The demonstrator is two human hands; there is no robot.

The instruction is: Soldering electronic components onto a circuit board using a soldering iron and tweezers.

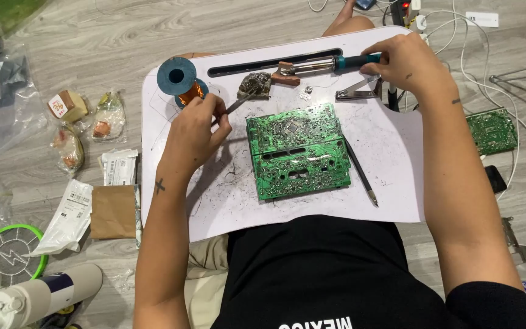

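Workspace is a white lap tray (391,201) sitting across the person's legs, and it's pretty crowded up top but there's bare room along the near edge and in the right corner. A long dark slot runs along the far edge.

Left hand (195,131) has its fingers pinched shut around a pair of tweezers (238,105), tips pointing at a lump of brass cleaning wool (255,84). Just behind that hand stands a blue spool of copper wire (179,80), close to the tray's left corner. Right hand (410,61) is closed around the teal handle of a soldering iron (321,64), which lies across the far side near the tray's far right edge with its tip toward the wool. Nail clippers (358,91) sit just under that hand.

Green circuit board (298,150) lies flat in the middle of the tray, solder side up, covered in tiny silver joints with a few cut-out slots, slightly rotated. Neither hand touches it. A slim dark probe (360,173) lies just beside its right edge.

Off the tray on the grey wood floor: a second green board (491,130) to the right with white cables near it; to the left some clear snack wrappers (108,116), a white labelled sachet (119,167), a brown paper envelope (112,212), a white flat pouch (68,216), and a green round racket (12,251).
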